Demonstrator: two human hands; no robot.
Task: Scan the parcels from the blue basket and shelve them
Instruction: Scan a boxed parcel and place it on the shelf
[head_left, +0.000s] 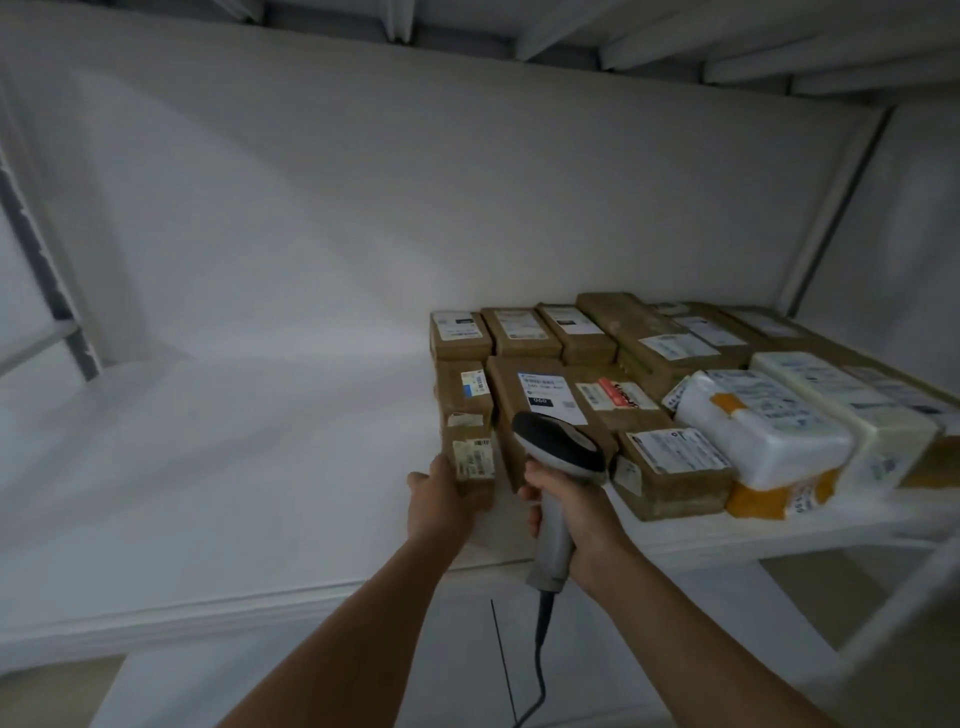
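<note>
The left hand (439, 501) has its grip curled round the near end of a narrow brown cardboard parcel (471, 456). The parcel lies on the white shelf (234, 441), at the left edge of the rows of labelled brown boxes (670, 470). The right hand (579, 512) has its grip clamped on the handle of a grey handheld barcode scanner (558, 452), whose black head is just beside that parcel.

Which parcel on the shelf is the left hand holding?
The narrow brown box at the far left of the group. The left hand grips its near end; the other parcels lie to its right, with no hand on them.
</note>
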